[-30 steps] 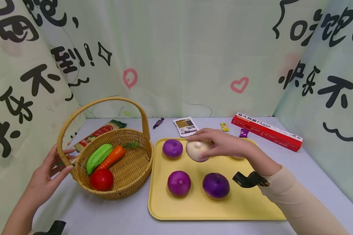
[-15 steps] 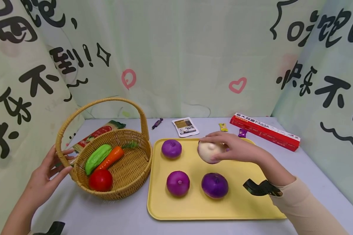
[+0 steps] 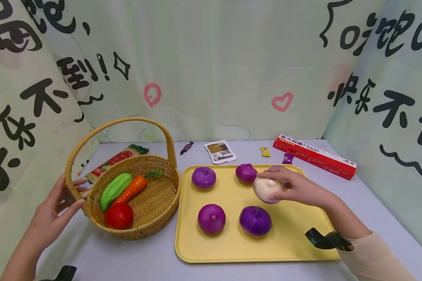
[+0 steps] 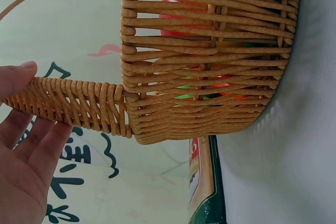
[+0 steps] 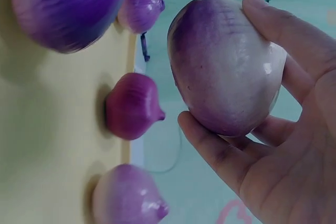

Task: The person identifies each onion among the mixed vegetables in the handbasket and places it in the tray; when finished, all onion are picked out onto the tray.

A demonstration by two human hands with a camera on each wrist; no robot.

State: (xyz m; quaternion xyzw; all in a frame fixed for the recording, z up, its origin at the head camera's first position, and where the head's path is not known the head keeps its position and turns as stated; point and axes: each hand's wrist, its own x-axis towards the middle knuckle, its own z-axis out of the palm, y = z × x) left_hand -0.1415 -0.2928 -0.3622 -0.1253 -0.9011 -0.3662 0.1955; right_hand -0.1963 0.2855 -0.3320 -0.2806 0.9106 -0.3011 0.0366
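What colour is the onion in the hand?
The onion is purple fading to white, clearest from the right wrist.

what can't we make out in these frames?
- Onion at the tray's far right: head view, mostly hidden behind the right hand and the pale onion it holds.
- Small packet print: head view, too small to read.
- Pasta bag: left wrist view, cut off by the bottom edge; head view, partly behind the basket.
- Left hand: cut off by the left wrist frame.

We've got a pale grey tabletop (image 3: pixel 154 257) boxed in by light green curtains (image 3: pixel 211 70) with black lettering and pink hearts.
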